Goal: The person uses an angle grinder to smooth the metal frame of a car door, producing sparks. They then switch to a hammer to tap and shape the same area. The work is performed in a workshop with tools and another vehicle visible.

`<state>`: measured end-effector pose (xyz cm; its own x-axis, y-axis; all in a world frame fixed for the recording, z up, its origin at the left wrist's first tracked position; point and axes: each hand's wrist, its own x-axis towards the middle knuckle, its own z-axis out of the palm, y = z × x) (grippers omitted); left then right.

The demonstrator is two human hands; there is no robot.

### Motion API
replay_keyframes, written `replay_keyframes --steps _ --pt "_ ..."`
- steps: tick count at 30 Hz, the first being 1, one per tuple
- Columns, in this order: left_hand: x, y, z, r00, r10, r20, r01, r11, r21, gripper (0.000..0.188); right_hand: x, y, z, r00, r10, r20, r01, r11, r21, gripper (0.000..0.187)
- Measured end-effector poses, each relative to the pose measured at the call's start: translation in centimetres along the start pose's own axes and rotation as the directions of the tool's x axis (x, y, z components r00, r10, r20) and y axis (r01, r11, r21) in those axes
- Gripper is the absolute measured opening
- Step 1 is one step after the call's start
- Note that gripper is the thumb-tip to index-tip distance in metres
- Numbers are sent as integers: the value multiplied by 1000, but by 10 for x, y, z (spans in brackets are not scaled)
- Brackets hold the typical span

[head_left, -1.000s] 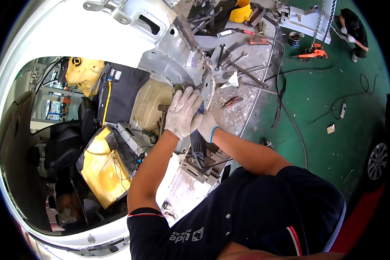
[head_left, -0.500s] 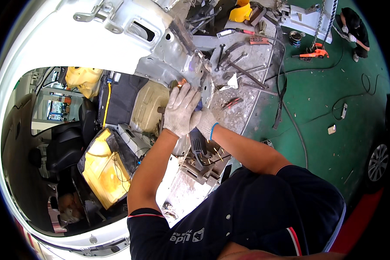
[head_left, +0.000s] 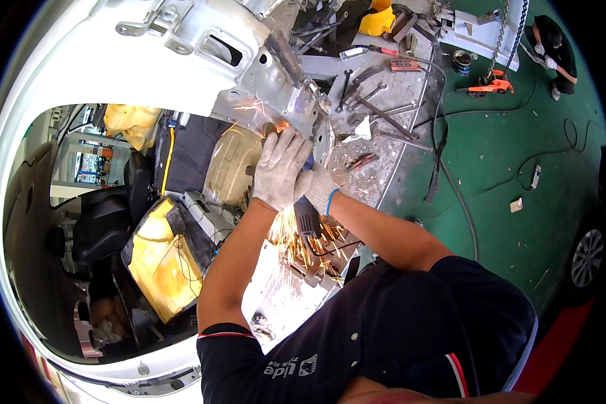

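Both my hands, in pale work gloves, are wrapped around an angle grinder (head_left: 308,219) whose dark body and cable show below them. My left hand (head_left: 280,165) covers the front of the tool, with a side handle (head_left: 250,171) sticking out beside it. Behind it, my right hand (head_left: 318,188) grips the body; its fingers are partly hidden. The disc (head_left: 269,128) meets the bare metal panel (head_left: 256,111) of a white car body (head_left: 161,57), and the contact spot glows orange. Sparks (head_left: 289,236) spray down under the tool, and a few fly up left.
Wrenches and bars (head_left: 384,114) lie on a grey metal platform (head_left: 384,178) at right. An orange hoist (head_left: 491,84) hangs on chains; cables (head_left: 458,195) cross the green floor. Another person (head_left: 552,50) crouches far right. Yellow foam (head_left: 165,262) and a black seat (head_left: 104,229) are inside the car.
Sparks now pour out below the grinder and scatter over the panel, where before only a small glow showed. My hands hold nearly the same position.
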<state>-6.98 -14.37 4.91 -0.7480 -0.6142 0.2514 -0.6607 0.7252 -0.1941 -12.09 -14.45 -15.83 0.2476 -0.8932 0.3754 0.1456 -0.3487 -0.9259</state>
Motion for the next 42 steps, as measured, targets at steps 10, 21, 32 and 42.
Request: replay_keyframes --steps 10,21,32,42 --pt "-1 2 1 1000 -18 12 18 1000 -1 59 3 5 -9 985 39 168 58 844 -534 24" --pt "-6 1 6 1000 -19 22 19 1000 6 59 7 -66 -32 938 217 269 -22 815 -579 28" --pt "-3 8 6 996 -47 74 45 998 35 60 -2 -35 -18 969 1 247 191 629 -754 12" --pt "-27 45 -5 957 -153 245 188 974 -127 63 -54 -29 -17 956 -120 266 279 639 -717 23"
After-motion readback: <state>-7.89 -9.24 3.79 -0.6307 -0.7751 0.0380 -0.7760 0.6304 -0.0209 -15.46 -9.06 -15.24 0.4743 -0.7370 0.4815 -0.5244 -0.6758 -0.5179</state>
